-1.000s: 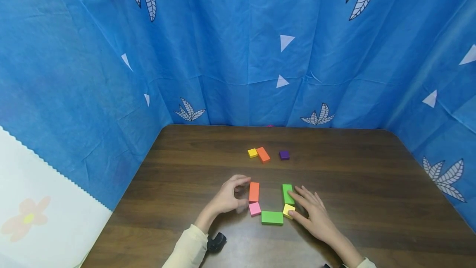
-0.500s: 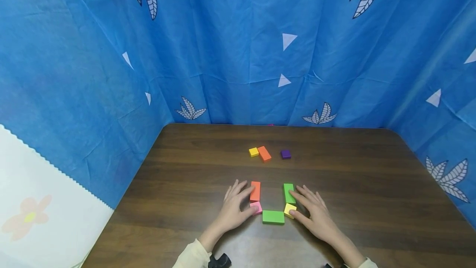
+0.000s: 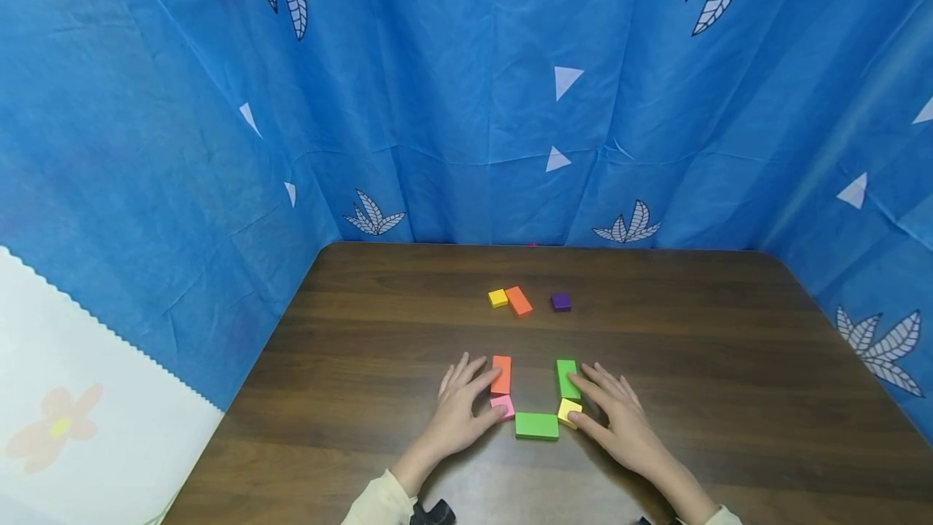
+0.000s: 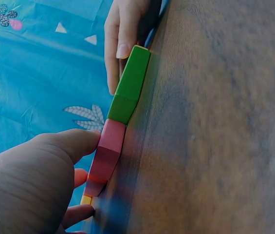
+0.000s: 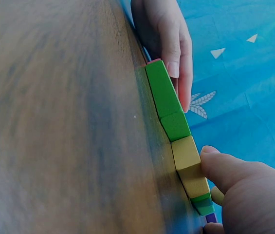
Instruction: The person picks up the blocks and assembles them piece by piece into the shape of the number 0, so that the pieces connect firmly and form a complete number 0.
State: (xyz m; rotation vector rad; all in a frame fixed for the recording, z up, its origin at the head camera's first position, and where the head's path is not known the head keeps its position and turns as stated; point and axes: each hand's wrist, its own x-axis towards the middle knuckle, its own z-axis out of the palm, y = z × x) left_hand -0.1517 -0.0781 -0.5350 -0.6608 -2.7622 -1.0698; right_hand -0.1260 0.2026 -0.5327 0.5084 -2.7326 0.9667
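My left hand rests with its thumb on a pink block and its index fingertip on an orange block, fingers spread. In mirror fashion my right hand touches a yellow block with the thumb and a green block with the index finger. Between the two thumbs a second green block lies flat, untouched. Together these blocks form a U that opens away from me. The left wrist view shows the left thumb against the pink block's top; the right wrist view shows the right thumb against the yellow block.
Farther back on the wooden table lie a small yellow block, another orange block close beside it, and a purple block. A blue patterned curtain hangs behind the table.
My left hand has come in from the left of the orange and pink blocks and now rests on them. The right hand stays on the yellow and green blocks.
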